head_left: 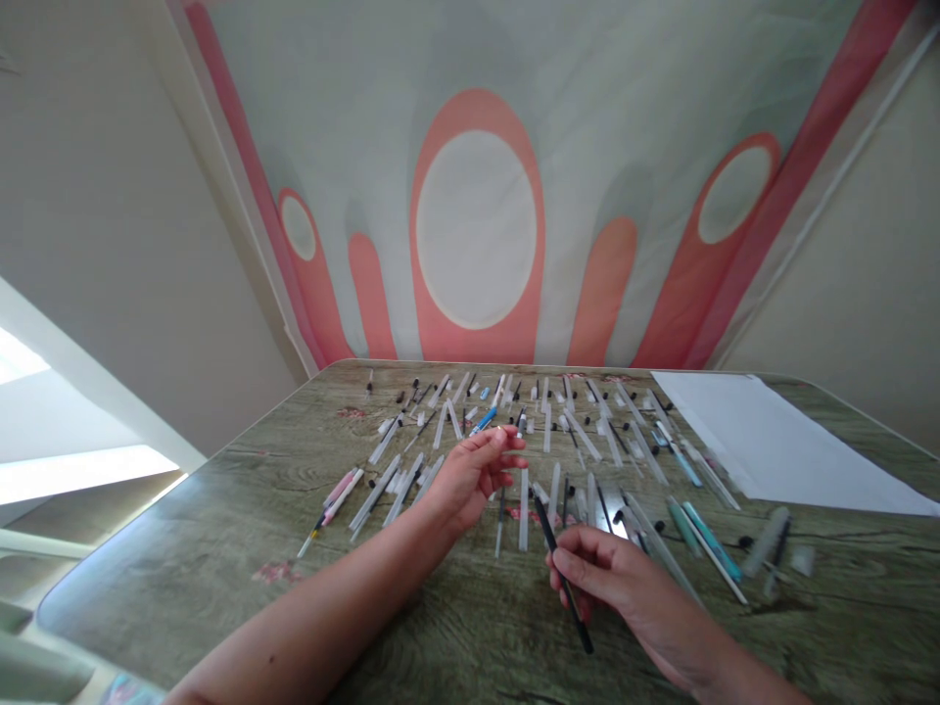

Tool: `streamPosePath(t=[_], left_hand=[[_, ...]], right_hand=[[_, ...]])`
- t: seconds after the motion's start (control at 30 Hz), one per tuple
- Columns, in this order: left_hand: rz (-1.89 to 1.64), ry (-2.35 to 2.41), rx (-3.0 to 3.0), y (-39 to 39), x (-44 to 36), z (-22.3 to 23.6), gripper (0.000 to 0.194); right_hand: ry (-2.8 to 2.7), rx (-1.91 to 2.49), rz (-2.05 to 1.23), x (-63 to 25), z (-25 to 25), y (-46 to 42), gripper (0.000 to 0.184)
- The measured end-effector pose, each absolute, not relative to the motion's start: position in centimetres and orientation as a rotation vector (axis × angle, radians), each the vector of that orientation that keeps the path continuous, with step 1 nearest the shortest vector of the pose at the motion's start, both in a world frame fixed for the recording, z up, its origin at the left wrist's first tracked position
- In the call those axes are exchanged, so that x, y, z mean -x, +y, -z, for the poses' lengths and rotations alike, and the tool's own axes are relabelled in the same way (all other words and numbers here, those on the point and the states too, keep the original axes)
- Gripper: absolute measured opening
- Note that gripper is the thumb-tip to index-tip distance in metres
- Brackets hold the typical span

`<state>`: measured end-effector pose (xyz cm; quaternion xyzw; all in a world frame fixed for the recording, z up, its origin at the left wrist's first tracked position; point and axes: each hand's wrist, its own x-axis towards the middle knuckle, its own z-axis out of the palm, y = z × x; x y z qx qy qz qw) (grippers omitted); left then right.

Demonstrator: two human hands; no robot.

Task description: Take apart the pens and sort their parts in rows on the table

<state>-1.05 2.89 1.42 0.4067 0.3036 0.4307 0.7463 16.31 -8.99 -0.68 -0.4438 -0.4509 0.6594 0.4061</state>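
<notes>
My right hand [606, 573] grips a slim black pen [549, 534] between thumb and fingers, low over the near side of the table. The pen is tilted, its lower end toward me. My left hand [477, 475] reaches out over the middle of the table, fingers loosely curled and apart, with nothing visible in them. Around it lie loose pen parts. A clear tube [524, 509] is just below its fingers, and a blue pen [483, 421] lies just beyond it. Small black caps and thin refills are scattered among several clear barrels.
The wood-patterned table [220, 548] carries rows of pen parts. A white sheet [778, 441] lies at the right. Teal pens [711, 539] rest at the near right, pink and white pens [342, 494] at the left. A patterned wall hanging [558, 59] rises behind the table.
</notes>
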Motion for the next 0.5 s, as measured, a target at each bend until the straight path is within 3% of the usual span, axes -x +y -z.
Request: streamPosePath(t=[0.27, 0.5], left_hand=[[-0.649, 0.663, -1.136, 1.2, 0.2, -1.4, 0.031], [-0.814, 0.692, -1.11, 1.2, -0.1, -1.7, 0.03]], right_hand=[[-1.165, 1.138, -1.548, -16.6, 0.8, -8.6, 0.027], [-1.208, 1.159, -1.566, -16.5, 0.9, -8.8, 0.029]])
